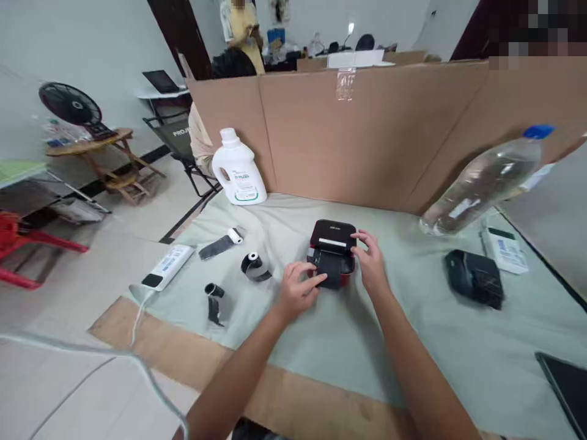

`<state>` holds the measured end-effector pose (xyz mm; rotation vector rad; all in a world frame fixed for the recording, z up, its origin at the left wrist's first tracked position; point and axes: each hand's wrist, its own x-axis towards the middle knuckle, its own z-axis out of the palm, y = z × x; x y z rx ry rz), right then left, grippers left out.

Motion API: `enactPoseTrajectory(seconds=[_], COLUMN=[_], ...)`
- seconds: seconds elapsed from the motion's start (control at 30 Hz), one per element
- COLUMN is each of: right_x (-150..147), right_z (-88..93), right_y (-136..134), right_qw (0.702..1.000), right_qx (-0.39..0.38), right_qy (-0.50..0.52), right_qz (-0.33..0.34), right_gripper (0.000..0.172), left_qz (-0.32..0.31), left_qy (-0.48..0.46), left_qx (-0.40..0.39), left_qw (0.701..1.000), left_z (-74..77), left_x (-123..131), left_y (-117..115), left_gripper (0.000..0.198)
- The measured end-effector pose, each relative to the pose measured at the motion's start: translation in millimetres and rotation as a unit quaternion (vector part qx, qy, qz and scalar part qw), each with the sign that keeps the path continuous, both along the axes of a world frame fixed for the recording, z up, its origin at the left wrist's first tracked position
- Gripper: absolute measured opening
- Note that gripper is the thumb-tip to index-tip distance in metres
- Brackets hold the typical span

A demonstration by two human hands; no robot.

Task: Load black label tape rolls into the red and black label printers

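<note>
A small black and red portable printer (331,235) sits on the cloth with its lid raised. A black paper strip (329,266) lies over its front, and a white strip shows below the lid. My left hand (299,288) grips the printer's left front, its fingertips at the paper's edge. On the other side my right hand (370,260) holds the lid's right edge between thumb and fingers. Left of the printer lie three partly unrolled rolls with dark paper: one roll (251,263) nearest, another roll (214,292) in front, and a third roll (235,236) behind.
A white jug (239,168) stands by the cardboard wall (339,140). To the right are a large leaning bottle (486,180), a black device (474,278) and a white box (507,249). A white power strip (169,267) with a cable lies left. A tablet (566,391) sits at right front.
</note>
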<state>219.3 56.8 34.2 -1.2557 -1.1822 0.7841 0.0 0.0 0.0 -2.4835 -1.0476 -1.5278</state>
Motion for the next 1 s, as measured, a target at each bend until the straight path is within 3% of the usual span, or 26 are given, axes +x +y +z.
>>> enactPoseTrajectory(seconds=[0.1,0.2,0.43,0.63,0.87,1.0], right_x=[-5.4,-8.8,-14.0,-18.1,-13.4,-10.2], right_z=[-11.0,-15.4,-13.1,-14.1,-20.6,-23.8], right_y=[-2.0,-3.3,-6.5,-11.1,-11.9,-12.6], right_qw=[0.997,0.993,0.985,0.972,0.973,0.972], right_qx=[-0.032,-0.037,-0.046,-0.063,-0.069,-0.095], right_qy=[0.066,0.109,0.157,0.223,0.219,0.215], right_qz=[0.018,0.024,0.053,0.047,0.019,0.005], right_gripper=[0.060,0.071,0.069,0.076,0.069,0.065], left_qz=[0.021,0.034,0.051,0.069,0.093,0.058], left_qy=[0.002,0.002,0.035,0.067,0.003,-0.079], left_qx=[-0.048,-0.098,-0.193,-0.206,-0.170,-0.241], left_qw=[0.999,0.995,0.979,0.974,0.981,0.966], left_z=[0.2,2.9,13.7,28.3,38.6,34.9], left_x=[1.7,1.0,-2.1,-2.1,0.8,6.6], left_y=[5.5,13.4,20.0,23.3,34.6,36.6], left_gripper=[0.039,0.052,0.057,0.050,0.035,0.040])
